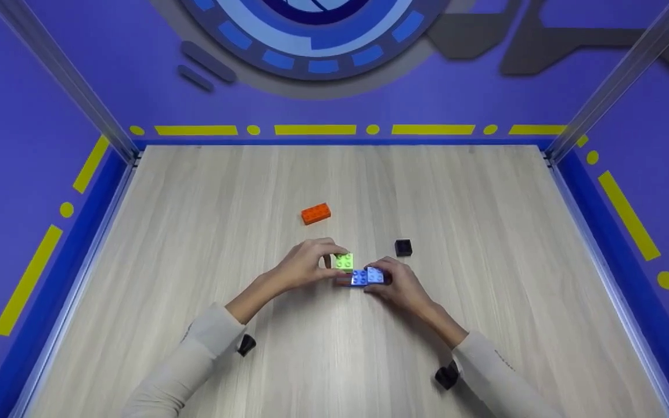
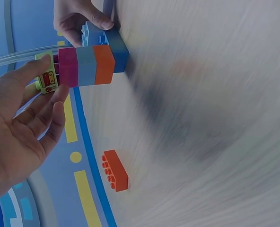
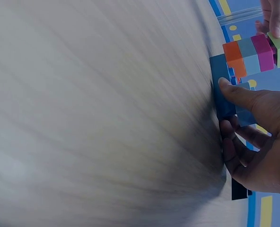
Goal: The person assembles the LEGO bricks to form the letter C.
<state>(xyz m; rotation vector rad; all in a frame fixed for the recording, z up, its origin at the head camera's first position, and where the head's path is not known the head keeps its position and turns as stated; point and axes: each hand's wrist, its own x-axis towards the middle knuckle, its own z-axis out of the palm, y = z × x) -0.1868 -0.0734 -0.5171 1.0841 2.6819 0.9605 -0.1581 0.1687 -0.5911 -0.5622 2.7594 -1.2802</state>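
My left hand point(image 1: 309, 264) pinches a lime-green brick point(image 2: 46, 78) between thumb and fingers, a printed face showing on it in the left wrist view. The green brick sits over the studs of a magenta brick point(image 2: 68, 66), with part of those studs showing between the two. Below magenta come a light blue brick point(image 2: 86, 65) and an orange brick point(image 2: 103, 65), stacked on one end of a long blue brick point(image 2: 119, 51). My right hand point(image 1: 402, 284) grips the blue brick, thumb along its side. Another light blue brick point(image 1: 375, 275) stands on the blue brick's right end, within the right hand's grip.
A loose red-orange brick point(image 1: 316, 213) lies on the wooden table point(image 1: 224, 191) beyond the left hand. A small black block point(image 1: 403, 248) lies just beyond the right hand. Blue-purple panels point(image 1: 369, 104) with yellow marks wall the table at the back and both sides.
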